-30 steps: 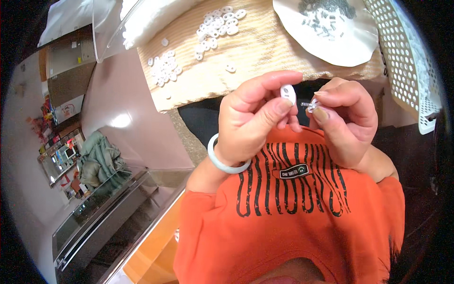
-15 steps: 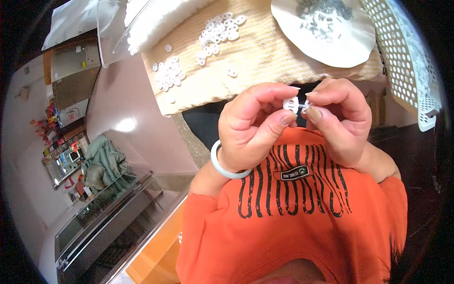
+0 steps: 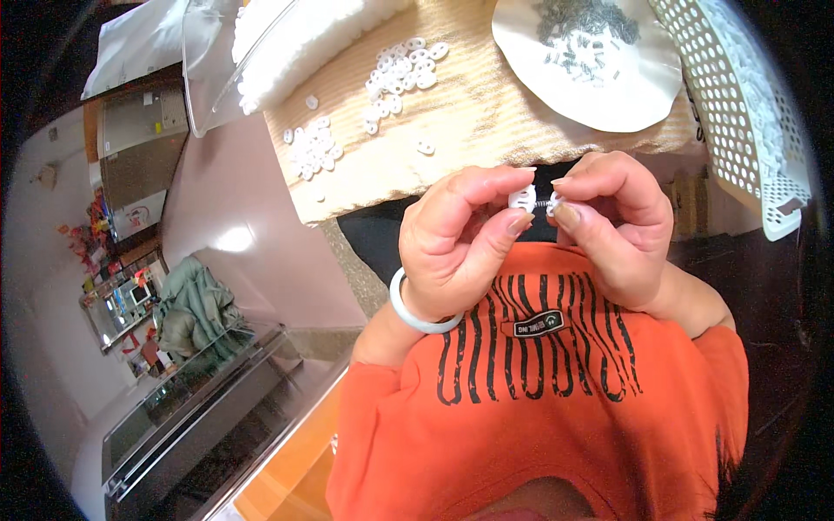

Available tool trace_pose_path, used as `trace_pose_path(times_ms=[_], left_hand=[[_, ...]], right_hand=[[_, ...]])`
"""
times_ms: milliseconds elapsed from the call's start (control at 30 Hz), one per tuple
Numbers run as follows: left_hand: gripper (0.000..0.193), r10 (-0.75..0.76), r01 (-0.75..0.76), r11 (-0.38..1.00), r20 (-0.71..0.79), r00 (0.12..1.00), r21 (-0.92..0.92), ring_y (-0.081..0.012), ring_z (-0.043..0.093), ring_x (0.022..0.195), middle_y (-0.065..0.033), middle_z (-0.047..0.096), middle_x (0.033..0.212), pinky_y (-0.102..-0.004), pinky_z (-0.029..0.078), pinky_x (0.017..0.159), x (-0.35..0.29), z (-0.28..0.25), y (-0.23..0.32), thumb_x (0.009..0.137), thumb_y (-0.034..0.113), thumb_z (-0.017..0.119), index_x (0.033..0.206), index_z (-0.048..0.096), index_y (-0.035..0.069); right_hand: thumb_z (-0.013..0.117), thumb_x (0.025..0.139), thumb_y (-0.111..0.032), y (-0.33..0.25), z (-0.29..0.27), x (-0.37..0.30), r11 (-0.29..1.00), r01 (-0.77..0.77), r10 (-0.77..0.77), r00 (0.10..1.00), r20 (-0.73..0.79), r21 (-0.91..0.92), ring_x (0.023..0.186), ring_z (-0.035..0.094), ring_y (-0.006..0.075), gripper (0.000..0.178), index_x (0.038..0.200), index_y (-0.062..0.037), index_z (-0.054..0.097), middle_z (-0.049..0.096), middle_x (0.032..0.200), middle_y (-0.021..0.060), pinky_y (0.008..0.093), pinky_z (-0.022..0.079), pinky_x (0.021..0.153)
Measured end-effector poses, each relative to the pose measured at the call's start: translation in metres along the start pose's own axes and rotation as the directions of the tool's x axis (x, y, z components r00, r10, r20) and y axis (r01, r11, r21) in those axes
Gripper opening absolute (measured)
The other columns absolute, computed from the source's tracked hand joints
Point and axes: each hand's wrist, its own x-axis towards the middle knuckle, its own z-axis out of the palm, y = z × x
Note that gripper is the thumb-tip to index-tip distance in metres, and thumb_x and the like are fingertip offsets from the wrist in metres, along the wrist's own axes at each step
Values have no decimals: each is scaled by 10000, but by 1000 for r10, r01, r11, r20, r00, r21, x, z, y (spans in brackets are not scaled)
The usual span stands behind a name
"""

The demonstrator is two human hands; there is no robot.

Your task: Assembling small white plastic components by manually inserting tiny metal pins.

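Note:
My left hand [image 3: 456, 230] pinches a small white plastic piece with holes [image 3: 523, 199] between thumb and forefinger. Facing it, my right hand [image 3: 621, 230] is closed on a smaller white plastic piece [image 3: 553, 203], mostly covered by the fingertips. A thin metal coil spring [image 3: 542, 204] bridges the short gap between the two pieces. Both hands are held up in front of my orange top, just off the near edge of a cloth-covered table [image 3: 473, 122]. A pale bangle [image 3: 415, 314] circles my left wrist.
White plastic pieces lie in a larger pile [image 3: 401, 74] and a smaller one [image 3: 313, 149], with a stray piece [image 3: 425, 148] nearer me. A round white plate [image 3: 556, 100] holds many springs. A perforated white basket [image 3: 708, 69] stands right; a clear bin [image 3: 208, 78] of white pieces stands left.
Both hands have shifted slightly left with the pieces. The white piece in my left hand has turned a little. The spring still spans the gap.

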Motion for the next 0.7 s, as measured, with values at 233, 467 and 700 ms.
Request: trace_pose_path(times_ms=[233,467,700], left_hand=[[243,-14,13,1000,-39,999,-13,-94,566,761,-71,597,892,-198,462,666,-5,5,-2,796,-25,623,1035,580,-42],[245,-22,22,1000,-38,999,22,-82,555,745,-68,594,892,-191,451,637,-9,2,-9,796,-25,619,1038,582,-31],[244,1,-4,998,-62,998,-59,-98,568,738,-83,595,874,-199,458,635,-3,3,-5,792,-41,609,1034,577,-43]], right_hand=[[515,825,64,1,-1,-4,996,-29,29,1000,4,87,791,581,118,110,931,41,530,576,868,78,243,481,717],[511,830,59,3,0,-4,976,-120,120,993,16,183,800,576,109,114,939,27,506,575,874,72,242,479,732],[527,823,52,4,1,7,953,-193,192,981,27,235,777,577,106,123,939,20,506,577,870,69,237,479,725]])
